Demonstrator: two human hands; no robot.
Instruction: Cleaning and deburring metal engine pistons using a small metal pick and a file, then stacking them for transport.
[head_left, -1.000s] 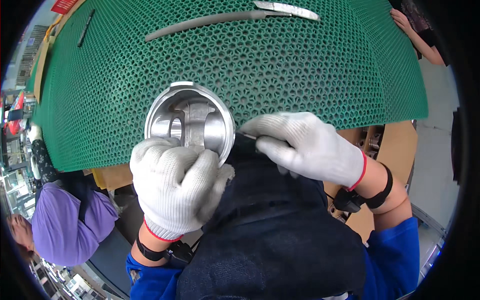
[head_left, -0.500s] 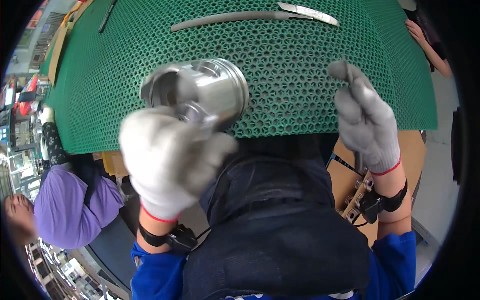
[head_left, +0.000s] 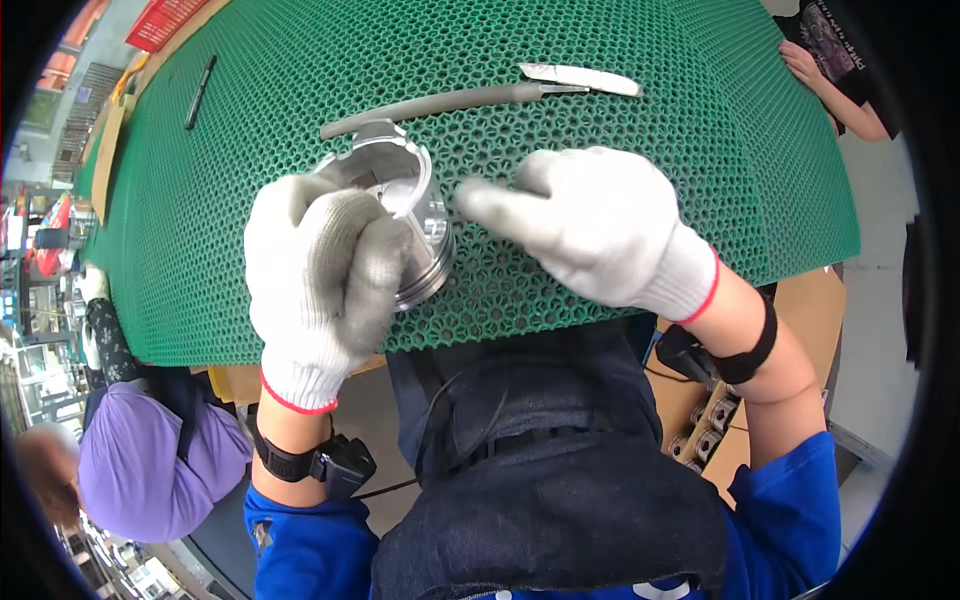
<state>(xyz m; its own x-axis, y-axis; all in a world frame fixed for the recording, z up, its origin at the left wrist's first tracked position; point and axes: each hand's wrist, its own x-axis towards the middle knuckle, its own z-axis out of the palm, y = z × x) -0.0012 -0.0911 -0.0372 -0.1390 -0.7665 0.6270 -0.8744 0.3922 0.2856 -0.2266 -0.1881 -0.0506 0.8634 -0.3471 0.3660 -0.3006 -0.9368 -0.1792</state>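
Here, the left hand (head_left: pixel 320 270) is closing its gloved fingers around the near left side of a silver metal piston (head_left: pixel 432 255), and the right hand (head_left: pixel 610 225) is hovering to its right. The piston is sitting in front of the person's body, leaning, its open end facing up and away and its grooved end pointing down toward the near right; whether that lower end is touching anything is hard to tell. Its long axis is therefore running from far left to near right. The left hand is the nearer one, in contact, while the right hand is holding its forefinger out just beside the rim, apart from it, its other fingers curling; whether they are gripping anything cannot be told.

A green honeycomb-patterned worktop (head_left: pixel 720 130) is spreading beneath. Beyond the piston a long grey tool (head_left: pixel 435 104) is lying beside a white strip (head_left: pixel 590 78), with a black pen (head_left: pixel 201 92) farther left. Someone in purple (head_left: pixel 160 465) is sitting at the left, and another person's hand (head_left: pixel 800 62) is resting at the far right edge.
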